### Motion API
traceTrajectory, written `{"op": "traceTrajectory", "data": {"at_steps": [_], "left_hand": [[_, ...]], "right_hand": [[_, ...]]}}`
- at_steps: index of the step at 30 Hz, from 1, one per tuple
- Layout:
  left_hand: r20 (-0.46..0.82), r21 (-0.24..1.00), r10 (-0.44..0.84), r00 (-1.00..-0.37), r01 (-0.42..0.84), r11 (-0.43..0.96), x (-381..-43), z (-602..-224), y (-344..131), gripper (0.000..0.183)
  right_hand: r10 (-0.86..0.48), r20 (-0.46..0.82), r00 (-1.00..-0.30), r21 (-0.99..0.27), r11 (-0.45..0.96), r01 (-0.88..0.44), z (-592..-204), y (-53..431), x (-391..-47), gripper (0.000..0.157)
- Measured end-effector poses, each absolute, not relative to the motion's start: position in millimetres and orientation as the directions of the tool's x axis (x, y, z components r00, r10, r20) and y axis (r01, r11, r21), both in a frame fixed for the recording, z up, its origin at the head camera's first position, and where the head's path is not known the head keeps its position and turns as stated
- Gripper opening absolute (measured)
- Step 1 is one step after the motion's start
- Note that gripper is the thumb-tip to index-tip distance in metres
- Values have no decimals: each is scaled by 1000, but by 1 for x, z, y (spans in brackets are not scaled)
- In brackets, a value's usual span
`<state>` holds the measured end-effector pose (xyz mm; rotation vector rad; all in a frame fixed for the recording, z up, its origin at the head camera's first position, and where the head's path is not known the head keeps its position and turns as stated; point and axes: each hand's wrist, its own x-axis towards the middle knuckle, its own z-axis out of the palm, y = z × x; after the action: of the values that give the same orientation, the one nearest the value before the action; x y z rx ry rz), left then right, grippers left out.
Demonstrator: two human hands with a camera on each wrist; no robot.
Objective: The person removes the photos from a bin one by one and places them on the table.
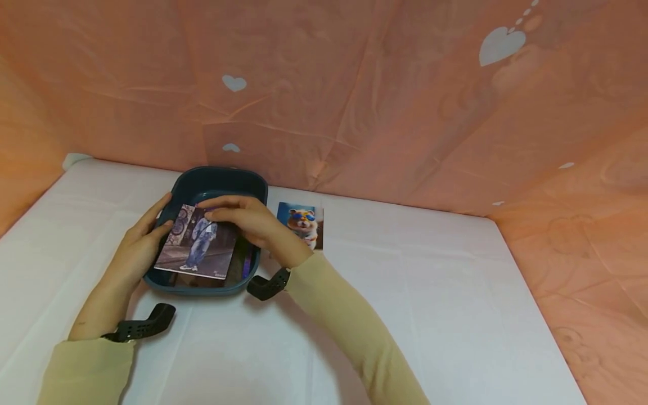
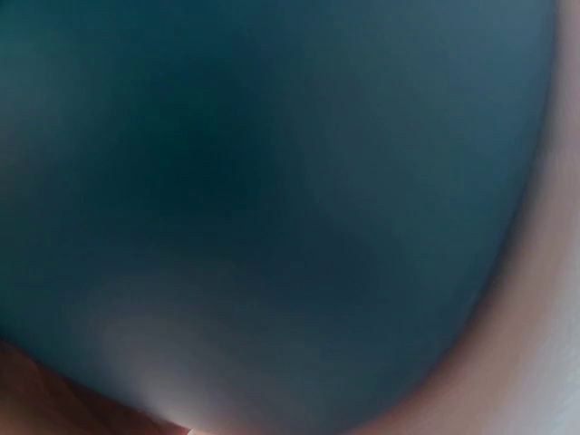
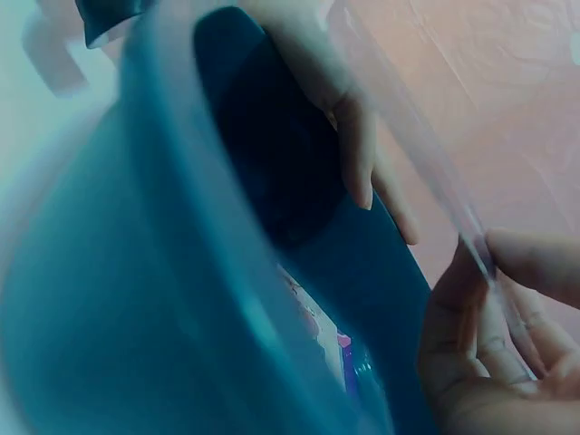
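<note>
Right hand (image 1: 245, 216) pinching a photo card (image 1: 199, 247) over the tub (image 1: 220, 181) my left hand (image 1: 138, 247) grips, I'm likely at a card-moving step; next calls for a steady pinch

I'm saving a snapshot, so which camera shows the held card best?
The head view: the card faces the camera, its printed front mostly visible. The right wrist view catches mainly its edge; I can't make it out in the blurred left wrist view.

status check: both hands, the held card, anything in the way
Right hand pinches blue-outfit photo card over dark teal bin. Left hand holds bin's left side. Sunglasses-wearing hamster card right of bin, not in the way.
</note>
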<state>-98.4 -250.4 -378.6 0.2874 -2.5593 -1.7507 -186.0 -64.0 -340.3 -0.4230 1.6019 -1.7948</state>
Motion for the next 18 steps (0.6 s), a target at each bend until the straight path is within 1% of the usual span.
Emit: {"op": "traceTrajectory", "data": {"at_steps": [4, 12, 18], "left_hand": [[-81, 937, -164, -983, -131, 323, -99, -377, -250, 55], [-105, 940, -152, -983, -148, 306, -98, -376, -248, 56], [-117, 935, -155, -981, -161, 317, -100, -376, -249, 56]], "right_hand": [[-662, -182, -727, -968, -8, 250, -338, -60, -184, 32], [-647, -197, -737, -967, 6, 253, -333, -45, -184, 32], [-610, -199, -767, -973, 30, 229, -328, -29, -188, 30]]}}
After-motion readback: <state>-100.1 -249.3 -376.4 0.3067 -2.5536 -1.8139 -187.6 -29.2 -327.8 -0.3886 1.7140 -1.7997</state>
